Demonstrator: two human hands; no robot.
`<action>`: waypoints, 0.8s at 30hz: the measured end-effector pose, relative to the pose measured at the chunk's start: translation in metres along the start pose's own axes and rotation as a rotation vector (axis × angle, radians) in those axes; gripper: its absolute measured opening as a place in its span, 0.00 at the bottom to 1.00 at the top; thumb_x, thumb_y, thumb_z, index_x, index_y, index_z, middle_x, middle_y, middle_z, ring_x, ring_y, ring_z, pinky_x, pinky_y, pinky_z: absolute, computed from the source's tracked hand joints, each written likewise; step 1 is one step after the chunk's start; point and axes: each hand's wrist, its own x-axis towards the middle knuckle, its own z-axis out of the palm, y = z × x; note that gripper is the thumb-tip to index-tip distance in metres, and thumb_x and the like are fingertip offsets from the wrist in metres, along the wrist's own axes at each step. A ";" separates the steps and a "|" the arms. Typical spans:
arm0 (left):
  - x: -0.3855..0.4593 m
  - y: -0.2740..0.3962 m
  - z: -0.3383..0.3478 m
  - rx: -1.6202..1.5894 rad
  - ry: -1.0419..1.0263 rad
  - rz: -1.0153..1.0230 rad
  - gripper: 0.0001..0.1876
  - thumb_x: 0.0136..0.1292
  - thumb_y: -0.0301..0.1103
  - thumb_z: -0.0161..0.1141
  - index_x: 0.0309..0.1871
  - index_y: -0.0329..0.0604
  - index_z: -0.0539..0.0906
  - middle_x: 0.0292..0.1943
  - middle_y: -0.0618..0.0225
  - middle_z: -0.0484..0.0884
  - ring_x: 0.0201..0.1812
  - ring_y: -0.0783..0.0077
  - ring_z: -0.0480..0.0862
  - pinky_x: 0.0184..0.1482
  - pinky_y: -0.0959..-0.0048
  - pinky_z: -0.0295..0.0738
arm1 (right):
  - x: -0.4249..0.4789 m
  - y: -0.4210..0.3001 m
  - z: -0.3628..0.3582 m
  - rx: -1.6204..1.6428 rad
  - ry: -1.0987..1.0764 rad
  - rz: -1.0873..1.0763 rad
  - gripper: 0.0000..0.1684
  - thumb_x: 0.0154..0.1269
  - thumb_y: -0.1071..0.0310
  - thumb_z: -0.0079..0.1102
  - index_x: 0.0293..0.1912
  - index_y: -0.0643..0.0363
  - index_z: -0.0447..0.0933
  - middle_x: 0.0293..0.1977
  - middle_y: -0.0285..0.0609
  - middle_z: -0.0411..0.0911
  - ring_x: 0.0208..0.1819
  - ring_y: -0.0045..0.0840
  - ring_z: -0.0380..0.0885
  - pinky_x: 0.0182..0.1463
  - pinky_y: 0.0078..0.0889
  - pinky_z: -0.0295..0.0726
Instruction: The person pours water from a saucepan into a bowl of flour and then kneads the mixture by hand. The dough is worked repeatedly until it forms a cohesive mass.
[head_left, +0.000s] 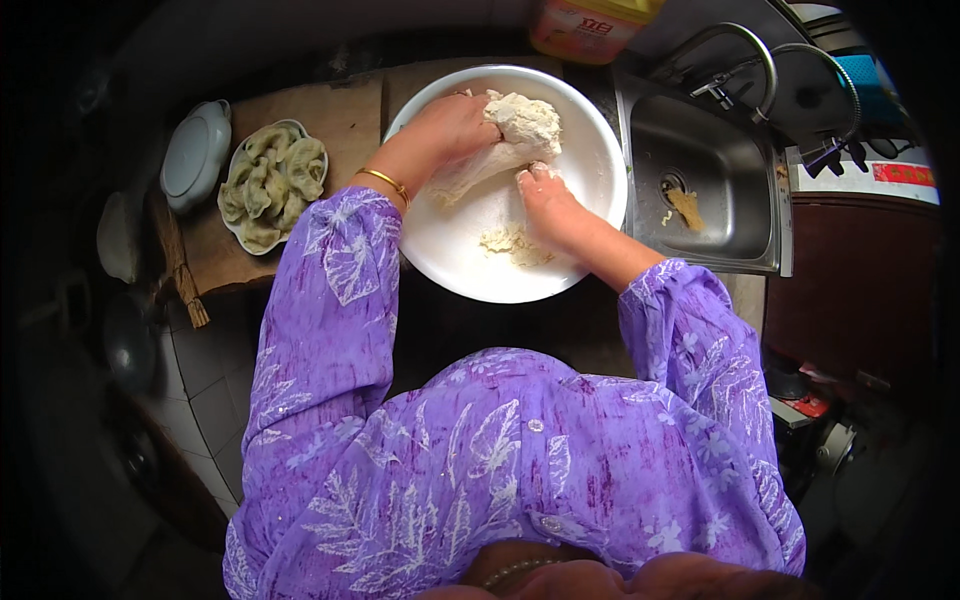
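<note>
Inside a wide white basin (596, 161) lies a large lump of pale, floury dough (529, 124). My left hand (459, 126) reaches over the dough from the left and grips it, its fingertips partly hidden. Flour-dusted fingertips of my right hand (546, 196) meet the near edge of the dough; whether they grip it is not clear. Loose dough crumbs (514, 244) lie on the basin floor, just below my right hand. Part of the dough stretches down and left beneath my left wrist.
Left of the basin, a scalloped plate of dumplings (271, 184) and an overturned white dish (196, 154) rest on a wooden board (341, 112). A straw brush (180, 266) hangs over its edge. At right are a steel sink (720, 165) and a faucet (769, 82); a yellow-pink tub (589, 30) stands behind.
</note>
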 end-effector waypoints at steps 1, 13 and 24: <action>0.001 0.001 0.001 0.017 -0.004 -0.004 0.26 0.54 0.44 0.56 0.53 0.37 0.79 0.45 0.46 0.83 0.47 0.48 0.82 0.52 0.61 0.75 | 0.000 -0.005 0.008 0.012 -0.004 -0.007 0.19 0.53 0.77 0.55 0.47 0.70 0.70 0.48 0.61 0.73 0.48 0.53 0.75 0.51 0.50 0.78; -0.005 0.009 0.000 0.112 0.017 -0.043 0.28 0.55 0.48 0.55 0.54 0.38 0.78 0.47 0.45 0.82 0.50 0.46 0.79 0.56 0.59 0.72 | -0.023 -0.012 -0.014 -0.274 -0.368 -0.261 0.17 0.55 0.68 0.59 0.47 0.57 0.77 0.49 0.50 0.76 0.52 0.38 0.77 0.54 0.45 0.77; -0.004 0.009 0.004 0.147 0.020 -0.086 0.28 0.55 0.48 0.54 0.55 0.38 0.78 0.49 0.44 0.81 0.51 0.46 0.79 0.57 0.58 0.72 | -0.027 -0.028 -0.027 -0.048 -0.469 -0.055 0.23 0.57 0.64 0.56 0.51 0.66 0.74 0.48 0.58 0.76 0.51 0.50 0.76 0.57 0.45 0.75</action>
